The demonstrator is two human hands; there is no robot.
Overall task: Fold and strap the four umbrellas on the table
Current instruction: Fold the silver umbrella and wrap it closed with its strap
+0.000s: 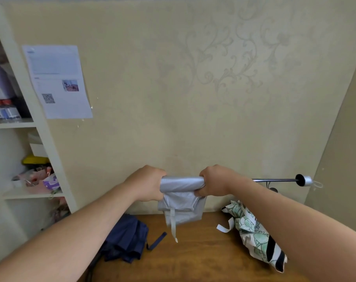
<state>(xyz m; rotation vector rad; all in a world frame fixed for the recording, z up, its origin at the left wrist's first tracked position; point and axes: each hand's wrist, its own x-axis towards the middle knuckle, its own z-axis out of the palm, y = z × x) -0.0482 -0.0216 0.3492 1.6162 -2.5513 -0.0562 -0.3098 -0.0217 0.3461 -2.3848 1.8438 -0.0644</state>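
Observation:
I hold a silver umbrella level above the wooden table. My left hand grips its left end and my right hand grips its right part, both with curled fingers. Loose silver cloth and a strap hang down from it. Its dark shaft runs right to a silver handle. A navy umbrella lies unstrapped on the table at the left. A white umbrella with green flowers lies at the right, partly hidden by my right forearm.
A white shelf unit with boxes and clutter stands at the left. A printed sheet hangs on the beige wall behind the table. A side wall closes the right.

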